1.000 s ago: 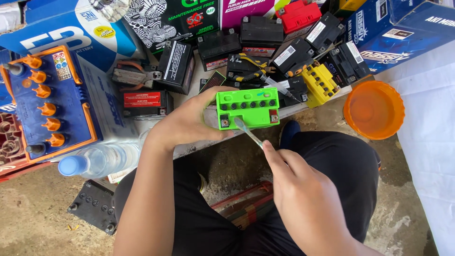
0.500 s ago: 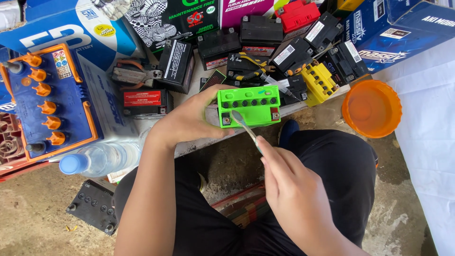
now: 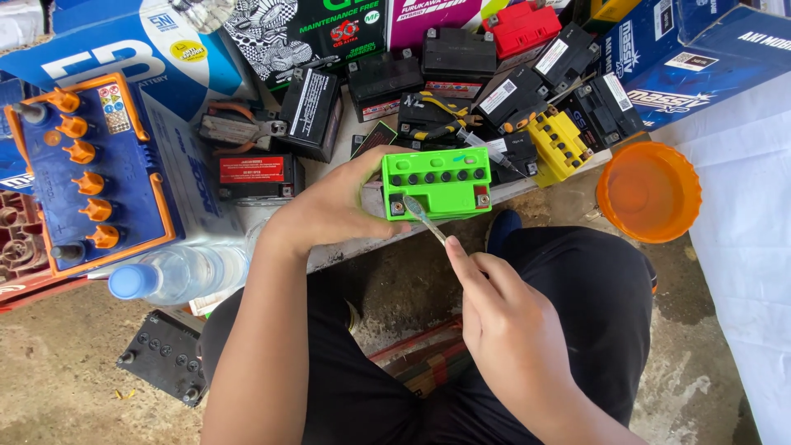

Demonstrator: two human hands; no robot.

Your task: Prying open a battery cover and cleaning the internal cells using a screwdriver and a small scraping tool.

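Cluttered battery bench; left hand (image 3: 334, 206) clamped around green battery (image 3: 437, 183), right hand (image 3: 511, 325) pinching toothbrush (image 3: 424, 218) against its terminal.

Single head-worn view, looking steeply down over the person's lap. Close range: hands (image 3: 511, 330) and green battery (image 3: 437, 181) centre frame, cluttered bench edge along the top, dirt floor (image 3: 58, 371) below.

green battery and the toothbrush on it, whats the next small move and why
Probably a short scrub back and forth over the corner terminal. The right hand holds a slim clear-handled toothbrush with its bristle head resting right at the left front terminal of the small bright green plastic battery, and the left hand grips the battery's left side, steadying it at the bench edge.
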